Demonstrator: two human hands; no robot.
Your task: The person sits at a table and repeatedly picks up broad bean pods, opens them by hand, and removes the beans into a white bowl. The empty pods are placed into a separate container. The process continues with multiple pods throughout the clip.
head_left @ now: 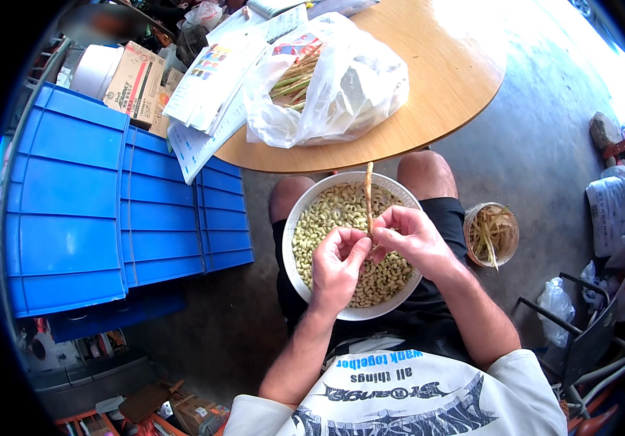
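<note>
A long, thin, tan bean pod [368, 190] stands nearly upright between my hands, its lower end pinched in my fingertips. My left hand [339, 263] closes thumb against forefinger on the pod from the left. From the right, my right hand [408, 238] grips it with bent fingers. Both hands are above a white, round, perforated basket [292, 272] that rests on my lap. Many pale green shelled beans [331, 211] cover its bottom. Whether the pod is split at my fingertips cannot be made out.
Ahead, a round wooden table [449, 80] carries a white plastic bag [371, 87] of long pods and open papers [211, 83]. A small bin [471, 236] of empty pods stands by my right knee. Blue crates [65, 211] line the left; a folding chair [589, 338] is at right.
</note>
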